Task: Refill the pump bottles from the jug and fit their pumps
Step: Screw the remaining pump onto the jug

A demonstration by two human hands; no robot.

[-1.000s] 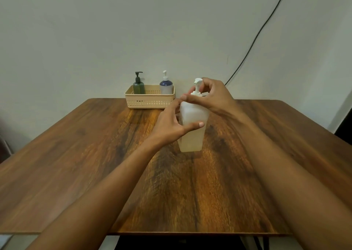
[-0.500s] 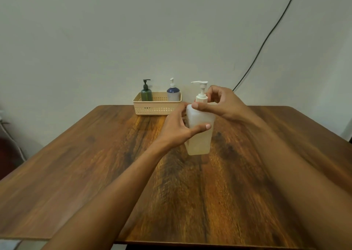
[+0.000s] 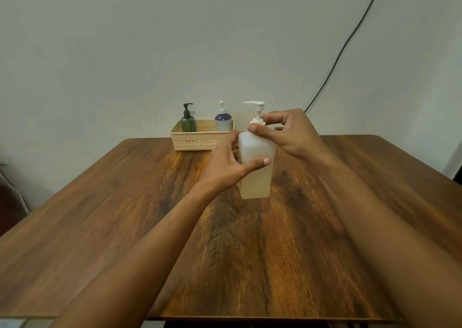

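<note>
Firmly the left hand (image 3: 225, 168) grips the bottle (image 3: 257, 180); the right hand (image 3: 290, 133) pinches the pump (image 3: 258, 113), probably screwing it: hold it upright, turn gently.

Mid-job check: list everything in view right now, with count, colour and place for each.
translucent bottle: one, cloudy white with pale liquid inside, standing mid-table
white pump: one, white, on that bottle's neck
basket: one, beige, far table edge by the wall
green bottle: one, dark green with black pump, left in the basket
blue bottle: one, dark blue with white pump, right in the basket
table: one, brown wood
cable: one, black, running down the wall at right
left hand: grips the translucent bottle's body
right hand: pinches the white pump's collar
</note>
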